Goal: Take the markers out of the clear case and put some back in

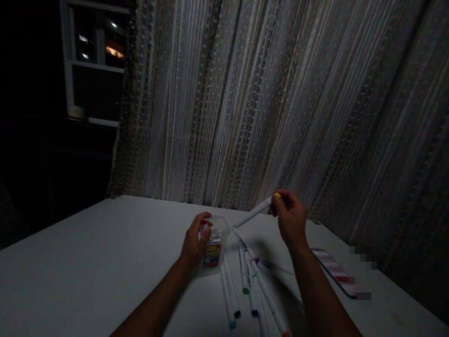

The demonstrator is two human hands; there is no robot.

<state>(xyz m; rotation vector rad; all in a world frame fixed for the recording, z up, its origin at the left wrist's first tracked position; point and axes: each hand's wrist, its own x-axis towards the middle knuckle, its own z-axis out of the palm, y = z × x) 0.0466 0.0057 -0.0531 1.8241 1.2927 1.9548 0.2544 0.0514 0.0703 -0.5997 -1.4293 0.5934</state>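
Observation:
My left hand is closed around the upper side of a clear plastic box that stands upright on the table. A coloured label shows on the box's front, and a marker with a red part pokes up by my fingers. In my right hand a white marker with a yellow end is pinched, tilted, its far tip close to the box's right rim. Several white markers with coloured ends lie in a loose pile on the table below and between my hands.
A phone lies on the white table to the right of my right forearm. Behind the table hangs a patterned curtain. A window is at the far left, and the room is dark.

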